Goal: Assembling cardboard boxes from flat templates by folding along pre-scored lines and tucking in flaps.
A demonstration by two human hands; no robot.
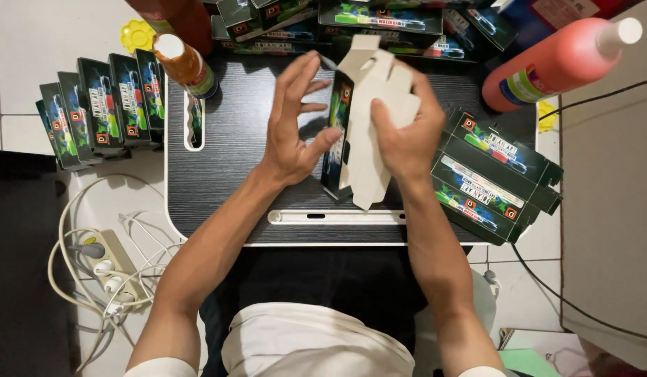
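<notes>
Holding a half-folded carton [365, 119] upright above the table [226, 160], the right hand [407, 136] pinches its pale flaps; the left hand [295, 122] is spread, thumb touching the printed side. Risks: a creased flap under thumb pressure, or an elbow toppling the red bottle [554, 63].

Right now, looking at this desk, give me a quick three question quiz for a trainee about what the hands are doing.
1. True or false: the right hand grips the unfolded carton.
2. Which part of the left hand touches the carton? A) thumb B) palm C) nothing
3. Fill in: the pink bottle lies at the desk's far ____ corner.

Key: 1 true. 2 A: the thumb presses its printed side while the fingers are spread open. 3 right, tipped on its side above the stacked boxes on the black lap desk.
</notes>
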